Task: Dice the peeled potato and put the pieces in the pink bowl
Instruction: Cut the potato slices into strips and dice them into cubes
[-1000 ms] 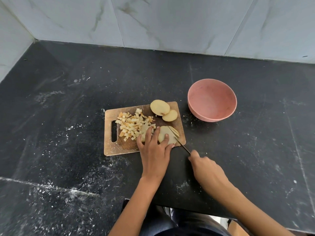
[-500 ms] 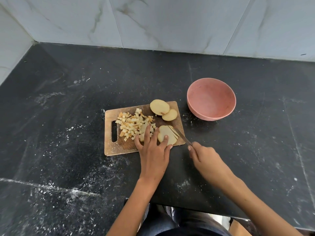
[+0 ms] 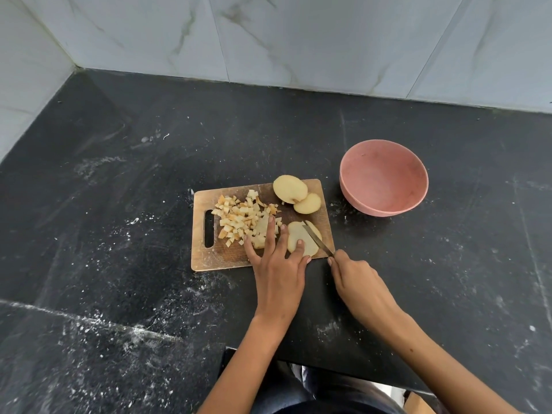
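Note:
A wooden cutting board (image 3: 215,258) lies on the black counter. A heap of diced potato (image 3: 239,218) covers its left half. Two round potato slices (image 3: 295,194) rest at its far right corner. My left hand (image 3: 277,264) presses flat on a potato slice (image 3: 300,239) at the board's near right, fingers spread over it and the dice. My right hand (image 3: 358,286) grips a knife (image 3: 318,239) whose blade lies across that slice. The pink bowl (image 3: 383,177) stands empty to the right of the board.
The black counter (image 3: 119,204) is dusted with white specks. Pale marble tile walls (image 3: 268,40) close the back and left. The counter's front edge runs just below my forearms.
My right hand has moved forward and left, closer to the board, sliding the knife blade further over the slice. My left hand stays pressed on the potato.

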Demonstrator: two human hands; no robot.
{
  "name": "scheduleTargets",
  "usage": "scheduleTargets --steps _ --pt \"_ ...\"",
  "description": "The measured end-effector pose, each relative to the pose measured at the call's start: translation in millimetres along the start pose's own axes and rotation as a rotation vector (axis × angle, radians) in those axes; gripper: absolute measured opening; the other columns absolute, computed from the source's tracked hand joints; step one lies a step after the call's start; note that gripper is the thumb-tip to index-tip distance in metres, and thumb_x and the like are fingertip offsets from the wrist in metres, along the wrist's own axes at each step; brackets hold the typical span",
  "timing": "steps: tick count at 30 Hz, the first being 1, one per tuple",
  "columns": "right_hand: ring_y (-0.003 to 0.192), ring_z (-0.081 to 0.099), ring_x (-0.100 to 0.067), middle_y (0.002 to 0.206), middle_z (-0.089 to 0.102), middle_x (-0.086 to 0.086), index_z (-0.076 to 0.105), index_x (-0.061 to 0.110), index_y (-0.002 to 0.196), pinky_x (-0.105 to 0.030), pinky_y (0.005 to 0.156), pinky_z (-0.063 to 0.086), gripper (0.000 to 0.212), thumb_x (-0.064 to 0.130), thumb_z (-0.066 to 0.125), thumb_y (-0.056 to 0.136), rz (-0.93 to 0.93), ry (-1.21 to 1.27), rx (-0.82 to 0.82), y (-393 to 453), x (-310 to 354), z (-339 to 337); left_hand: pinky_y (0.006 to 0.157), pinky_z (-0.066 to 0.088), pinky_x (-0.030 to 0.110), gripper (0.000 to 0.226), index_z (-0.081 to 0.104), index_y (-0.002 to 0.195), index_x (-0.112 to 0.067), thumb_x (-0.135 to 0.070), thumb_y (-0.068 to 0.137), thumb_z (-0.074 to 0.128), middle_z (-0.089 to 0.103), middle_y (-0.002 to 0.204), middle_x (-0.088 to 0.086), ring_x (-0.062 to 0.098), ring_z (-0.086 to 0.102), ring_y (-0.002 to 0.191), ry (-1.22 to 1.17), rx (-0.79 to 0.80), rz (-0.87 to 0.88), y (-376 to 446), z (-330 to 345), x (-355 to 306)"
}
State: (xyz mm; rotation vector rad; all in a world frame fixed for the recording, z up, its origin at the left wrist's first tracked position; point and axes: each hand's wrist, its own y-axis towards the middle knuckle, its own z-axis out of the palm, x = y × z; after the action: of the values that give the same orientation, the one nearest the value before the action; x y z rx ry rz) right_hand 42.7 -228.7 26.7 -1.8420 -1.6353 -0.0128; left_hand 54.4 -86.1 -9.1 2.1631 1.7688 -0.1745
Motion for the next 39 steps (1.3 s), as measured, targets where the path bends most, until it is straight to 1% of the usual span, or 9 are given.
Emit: scheduleTargets --steps 7,14,16,20,24,26,28,31,39 --pt "0.081 0.060 -0.034 0.087 0.060 -0.013 0.043 0.012 0.102 -0.040 0.068 0.048 0.026 0.032 0.026 0.103 -0.011 -0.015 -0.002 8 11 1 0.108 0.012 0.066 0.019 0.075 0.100 -0.020 -0.027 0.084 0.072 0.060 0.130 0.009 0.030 0.029 0.142 -0.035 -0.007 -0.009 1 1 1" --pt "0.094 0.062 -0.033 0.104 0.061 -0.013 0.033 0.011 0.122 -0.037 0.067 0.040 0.025 0.009 0.033 0.098 0.052 -0.229 0.053 18 17 10 0.108 0.010 0.067 0.018 0.076 0.098 -0.022 -0.027 0.082 0.073 0.062 0.128 0.008 0.032 0.031 0.140 -0.038 -0.011 -0.026 2 -1 0" --pt "0.088 0.062 -0.032 0.097 0.061 -0.009 0.031 0.016 0.113 -0.037 0.066 0.041 0.018 0.007 0.033 0.097 0.057 -0.254 0.069 0 1 15 0.108 0.008 0.066 0.018 0.076 0.099 -0.022 -0.027 0.082 0.074 0.061 0.129 0.008 0.031 0.030 0.141 -0.038 -0.007 -0.037 2 -1 -1" --pt "0.071 0.054 -0.029 0.068 0.043 0.001 0.023 0.021 0.093 -0.036 0.062 0.040 0.011 0.018 0.031 0.101 0.084 -0.208 0.106 -34 -25 19 0.109 0.004 0.065 0.019 0.076 0.100 -0.023 -0.027 0.082 0.073 0.060 0.130 0.008 0.030 0.029 0.141 -0.037 0.007 -0.030 3 -1 0" --pt "0.078 0.059 -0.032 0.079 0.057 -0.009 0.037 0.013 0.090 -0.034 0.065 0.042 0.025 0.032 0.028 0.103 0.050 0.019 0.087 -20 -15 8 0.110 0.000 0.063 0.018 0.075 0.102 -0.023 -0.028 0.085 0.070 0.059 0.132 0.008 0.029 0.026 0.143 -0.028 0.023 -0.015 3 -1 1" --pt "0.073 0.058 -0.025 0.078 0.058 -0.007 0.046 0.011 0.088 -0.033 0.065 0.046 0.029 0.031 0.032 0.103 0.034 0.154 0.097 -12 -12 2 0.110 -0.001 0.063 0.018 0.075 0.102 -0.023 -0.028 0.085 0.070 0.059 0.133 0.008 0.028 0.025 0.143 -0.027 0.019 -0.010 2 -1 1" --pt "0.063 0.053 -0.015 0.071 0.055 -0.002 0.049 0.014 0.084 -0.025 0.055 0.044 0.030 0.031 0.033 0.103 0.019 0.210 0.091 -12 -13 -2 0.111 -0.002 0.062 0.018 0.075 0.103 -0.024 -0.029 0.086 0.069 0.057 0.134 0.007 0.028 0.023 0.144 -0.025 0.013 -0.009 1 -1 1" --pt "0.060 0.052 -0.014 0.067 0.055 -0.001 0.046 0.018 0.081 -0.026 0.054 0.037 0.029 0.032 0.033 0.102 -0.024 0.190 0.012 -14 -12 -3 0.111 -0.003 0.061 0.018 0.075 0.103 -0.026 -0.030 0.086 0.069 0.056 0.136 0.005 0.029 0.021 0.145 -0.019 -0.008 -0.028 -1 1 0" --pt "0.074 0.057 -0.025 0.085 0.058 -0.007 0.046 0.015 0.104 -0.037 0.066 0.046 0.028 0.035 0.027 0.103 -0.034 -0.002 -0.003 4 11 -2 0.111 -0.001 0.058 0.007 0.077 0.086 -0.026 -0.030 0.080 0.075 0.065 0.124 0.003 0.032 0.032 0.140 -0.079 -0.108 -0.052 -3 2 1"
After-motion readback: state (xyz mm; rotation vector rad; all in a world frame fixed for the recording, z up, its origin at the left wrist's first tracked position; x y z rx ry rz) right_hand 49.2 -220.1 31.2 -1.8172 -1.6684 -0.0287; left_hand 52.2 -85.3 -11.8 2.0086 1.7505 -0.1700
